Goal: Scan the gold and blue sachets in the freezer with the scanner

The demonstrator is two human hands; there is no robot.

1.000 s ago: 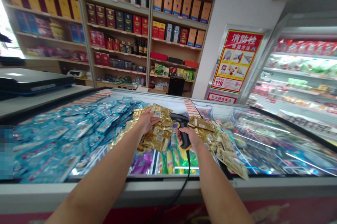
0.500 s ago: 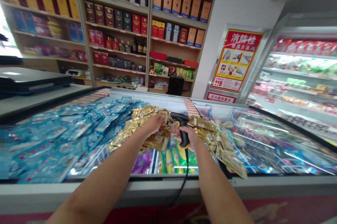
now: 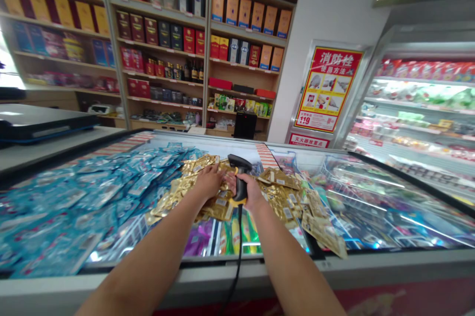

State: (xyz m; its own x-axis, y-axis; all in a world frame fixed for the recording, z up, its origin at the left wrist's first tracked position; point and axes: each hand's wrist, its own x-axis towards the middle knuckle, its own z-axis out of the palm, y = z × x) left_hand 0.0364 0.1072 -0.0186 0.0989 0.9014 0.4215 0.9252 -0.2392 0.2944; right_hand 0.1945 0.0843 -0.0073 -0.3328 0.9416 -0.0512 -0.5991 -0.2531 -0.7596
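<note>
My right hand (image 3: 253,191) grips the handle of a black and yellow barcode scanner (image 3: 241,188), its head pointing left and its cord hanging down over the freezer's front edge. Some fingers of that hand stick out to the left of the handle. Just left of it, my left hand (image 3: 209,181) rests on a pile of shiny gold packets (image 3: 168,200), fingers stretched forward and partly hidden. A second heap of gold packets (image 3: 285,200) lies to the right of the scanner. Blue packets (image 3: 107,189) are spread in a large heap at the left.
Everything lies on the glass top of a chest freezer (image 3: 322,269), with goods visible under the glass. A flat black device (image 3: 44,123) stands on the left counter. Shelves of boxes (image 3: 159,48) line the back, and a lit display fridge (image 3: 419,123) stands right.
My right hand has moved left with the scanner. My left hand has shifted left from beside the scanner's head onto the gold pile, its fingers now more stretched out.
</note>
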